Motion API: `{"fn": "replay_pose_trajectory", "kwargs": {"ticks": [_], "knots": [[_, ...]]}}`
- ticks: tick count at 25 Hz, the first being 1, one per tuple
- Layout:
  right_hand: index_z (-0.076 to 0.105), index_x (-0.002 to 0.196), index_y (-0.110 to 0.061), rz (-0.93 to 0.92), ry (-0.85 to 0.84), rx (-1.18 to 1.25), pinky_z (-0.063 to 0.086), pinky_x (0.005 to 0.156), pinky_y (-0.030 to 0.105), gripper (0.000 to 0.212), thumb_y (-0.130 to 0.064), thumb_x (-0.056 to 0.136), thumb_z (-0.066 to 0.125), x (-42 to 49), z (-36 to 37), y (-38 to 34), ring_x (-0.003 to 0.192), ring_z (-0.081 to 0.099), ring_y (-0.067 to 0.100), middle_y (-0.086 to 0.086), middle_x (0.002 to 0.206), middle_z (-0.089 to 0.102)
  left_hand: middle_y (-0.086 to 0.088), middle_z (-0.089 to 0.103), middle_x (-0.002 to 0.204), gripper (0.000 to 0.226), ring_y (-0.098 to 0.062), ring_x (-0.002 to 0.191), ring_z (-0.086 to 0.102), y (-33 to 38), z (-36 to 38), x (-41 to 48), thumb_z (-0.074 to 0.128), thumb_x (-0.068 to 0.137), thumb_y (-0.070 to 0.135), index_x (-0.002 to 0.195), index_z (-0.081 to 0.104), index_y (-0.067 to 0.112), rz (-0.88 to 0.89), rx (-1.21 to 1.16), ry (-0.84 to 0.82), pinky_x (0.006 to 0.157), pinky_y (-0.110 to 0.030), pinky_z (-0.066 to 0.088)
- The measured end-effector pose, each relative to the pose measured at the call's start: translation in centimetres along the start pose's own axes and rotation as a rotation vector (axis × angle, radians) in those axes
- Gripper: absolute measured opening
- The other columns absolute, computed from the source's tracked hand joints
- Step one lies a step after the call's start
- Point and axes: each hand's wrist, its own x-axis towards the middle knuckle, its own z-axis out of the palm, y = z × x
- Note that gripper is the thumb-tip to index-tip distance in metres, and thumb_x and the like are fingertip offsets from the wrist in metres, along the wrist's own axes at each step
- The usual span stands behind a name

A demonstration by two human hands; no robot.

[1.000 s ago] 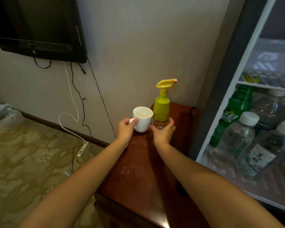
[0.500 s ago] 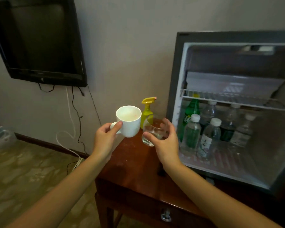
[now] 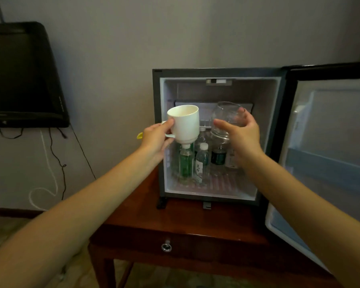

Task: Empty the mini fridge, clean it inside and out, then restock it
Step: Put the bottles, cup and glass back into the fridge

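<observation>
**Mug and glass held up before the open mini fridge**

The left hand (image 3: 154, 140) grips a white mug (image 3: 185, 123) by its handle, with the thumb on top. It holds the mug upright in the air, in front of the left edge of the mini fridge (image 3: 216, 72) opening. The right hand (image 3: 243, 136) curls fingers and thumb round a clear glass (image 3: 224, 119), which is tilted. The glass is just beside the mug but apart from it, at the height of the wire shelf (image 3: 206, 122).

The fridge stands on a wooden table (image 3: 175, 217). Its door (image 3: 330, 142) is swung wide to the right, so the whole opening faces the hands. Inside, several bottles (image 3: 202, 161) stand close together on the lower floor, toward the left and the middle. A strip of table top shows between the fridge front and the table's front edge. A dark television (image 3: 23, 75) hangs on the wall, well apart to the left.
</observation>
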Motion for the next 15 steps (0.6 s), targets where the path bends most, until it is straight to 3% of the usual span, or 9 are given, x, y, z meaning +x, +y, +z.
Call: {"fn": "replay_pose_trajectory", "kwargs": {"ticks": [4,7,11,15], "knots": [[0.039,0.142,-0.018,0.058,0.016,0.044,0.046,0.099,0.039,0.088,-0.015,0.067,0.084,4.6,-0.3,-0.3,0.122,0.05,0.023,0.003,0.137,0.05,-0.01,0.063,0.117,0.031,-0.024,0.107,0.06,-0.9,4.6,3.5,0.069,0.086,0.017,0.112,0.059,0.004,0.014,0.072,0.041,0.094,-0.039,0.052],[0.034,0.144,-0.02,0.078,0.029,-0.006,0.043,0.103,0.046,0.092,-0.019,0.067,0.084,7.5,0.0,0.3,0.129,0.044,0.028,0.006,0.145,0.042,-0.008,0.062,0.117,0.033,-0.023,0.104,0.059,-1.4,6.7,6.1,0.069,0.086,0.02,0.112,0.059,0.004,0.038,0.121,0.07,0.095,-0.039,0.051],[0.029,0.147,-0.017,0.1,0.036,-0.058,0.036,0.108,0.045,0.093,-0.022,0.07,0.082,10.4,0.4,1.4,0.135,0.037,0.03,0.009,0.149,0.037,-0.004,0.058,0.108,0.028,-0.021,0.098,0.056,-1.6,7.9,9.2,0.067,0.088,0.021,0.11,0.057,0.007,0.061,0.141,0.101,0.09,-0.035,0.05],[0.032,0.145,-0.017,0.107,0.078,-0.054,0.034,0.108,0.043,0.09,-0.019,0.071,0.082,12.7,0.8,2.4,0.134,0.037,0.03,0.009,0.147,0.039,-0.006,0.056,0.112,0.043,-0.023,0.1,0.054,-1.9,8.3,11.8,0.068,0.087,0.023,0.123,0.054,0.003,0.027,0.129,0.142,0.093,-0.038,0.05]]}}
